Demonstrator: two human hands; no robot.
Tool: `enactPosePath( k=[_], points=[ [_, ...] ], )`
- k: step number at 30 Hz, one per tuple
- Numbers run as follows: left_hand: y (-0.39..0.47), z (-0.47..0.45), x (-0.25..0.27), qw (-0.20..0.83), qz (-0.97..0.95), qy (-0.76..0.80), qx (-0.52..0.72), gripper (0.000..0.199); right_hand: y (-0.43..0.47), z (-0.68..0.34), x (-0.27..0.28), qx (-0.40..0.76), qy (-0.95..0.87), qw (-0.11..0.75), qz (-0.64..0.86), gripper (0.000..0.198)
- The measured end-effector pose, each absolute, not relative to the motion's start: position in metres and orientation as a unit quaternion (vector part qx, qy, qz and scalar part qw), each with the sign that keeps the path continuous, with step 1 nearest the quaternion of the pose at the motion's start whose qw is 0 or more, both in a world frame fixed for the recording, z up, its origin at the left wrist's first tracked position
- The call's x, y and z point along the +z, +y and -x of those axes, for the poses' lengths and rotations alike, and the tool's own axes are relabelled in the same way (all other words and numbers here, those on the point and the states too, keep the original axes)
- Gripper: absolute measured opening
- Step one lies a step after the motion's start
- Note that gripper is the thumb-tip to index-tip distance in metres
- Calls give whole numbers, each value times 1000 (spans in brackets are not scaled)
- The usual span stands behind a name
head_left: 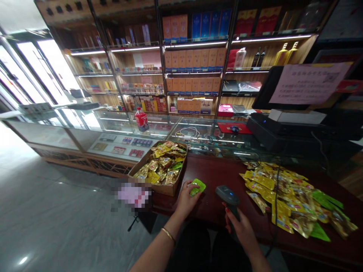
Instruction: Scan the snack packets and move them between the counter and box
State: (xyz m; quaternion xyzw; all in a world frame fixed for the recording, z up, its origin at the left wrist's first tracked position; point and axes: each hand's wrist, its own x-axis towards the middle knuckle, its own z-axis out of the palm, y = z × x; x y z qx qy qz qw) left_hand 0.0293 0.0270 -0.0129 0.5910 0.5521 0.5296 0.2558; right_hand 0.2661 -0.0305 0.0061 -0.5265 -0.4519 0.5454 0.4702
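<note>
A small green snack packet (198,186) is pinched between the fingers and thumb of my left hand (187,196), just over the dark red table (208,172). My right hand (238,223) grips the handle of a black barcode scanner (227,195), whose head shows a small blue light and points toward the packet. To the left, a cardboard box (170,190) is filled with gold, yellow and green packets (161,162). A spread pile of similar packets (283,192) lies on the table to the right of the scanner.
A black cable (276,211) hangs across the right-hand pile. Behind the table runs a glass display counter (113,122), bearing a red bottle (141,120), a mouse (234,129) on a red mat and a monitor (262,88). Shelves of boxes (193,60) line the wall.
</note>
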Motion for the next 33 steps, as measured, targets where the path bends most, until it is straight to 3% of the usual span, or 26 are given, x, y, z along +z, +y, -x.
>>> enactPosePath(
  k=[4,11,13,17,25,30,33],
  points=[
    [32,-26,-18,278,-575,546,542,22,-51,-267,6,533,-453,463,544,65],
    [29,-21,-14,280,-577,515,569,59,-80,-269,5,529,-467,447,550,56],
    [28,-22,-14,285,-552,531,576,53,-85,-267,6,522,-467,447,556,57],
    [27,-25,-14,311,-569,520,555,14,-92,-263,8,499,-467,451,574,58],
    [29,-20,-12,293,-583,503,567,36,-95,-258,18,481,-490,436,582,61],
    [31,-23,-16,422,-488,465,607,43,-95,-256,24,478,-502,430,578,62],
    [31,-22,-16,435,-462,450,629,35,-96,-255,25,476,-505,425,580,61]
  ],
)
